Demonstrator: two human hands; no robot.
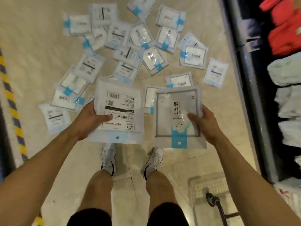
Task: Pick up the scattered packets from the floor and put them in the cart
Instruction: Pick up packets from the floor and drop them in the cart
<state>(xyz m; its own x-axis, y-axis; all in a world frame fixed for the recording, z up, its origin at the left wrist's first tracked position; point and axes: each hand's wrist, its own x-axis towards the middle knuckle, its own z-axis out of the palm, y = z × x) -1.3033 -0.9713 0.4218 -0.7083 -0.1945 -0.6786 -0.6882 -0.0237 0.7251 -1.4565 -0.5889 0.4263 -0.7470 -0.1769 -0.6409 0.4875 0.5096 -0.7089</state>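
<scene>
Left hand: the left hand (88,119) grasps a packet with a barcode label (119,111) at its left edge, thumb lying flat across the printed face, the other fingers hidden beneath.
Right hand: the right hand (206,123) grasps a packet with a blue tab (178,119) at its right edge, thumb on top, the other fingers out of sight underneath.
Reason for grip: each packet is held flat by one edge, face up, well apart from the floor; this probably keeps the thin sheets from folding while they are carried.
Packet build: flat, square, clear or frosted plastic pouches with a white insert, a blue strip and a hanging hole at one end. The film looks glossy and limp.
Remaining packets: the scattered packets (123,46) lie in front of the shoes (109,158) on the floor (32,54), many overlapping, some label side up, some blue-tab side up.
Cart: the cart (210,190) stands at the lower right, beside the right leg; a wire-mesh basket with a dark handle. Its contents cannot be told.
Floor: smooth, pale, tile-like; a yellow striped edge (11,98) runs along the left.
Shelf: a shelf (286,79) with red and white soft goods stands at the right.
Task stage: two packets lifted, not yet in the cart; most are left.
</scene>
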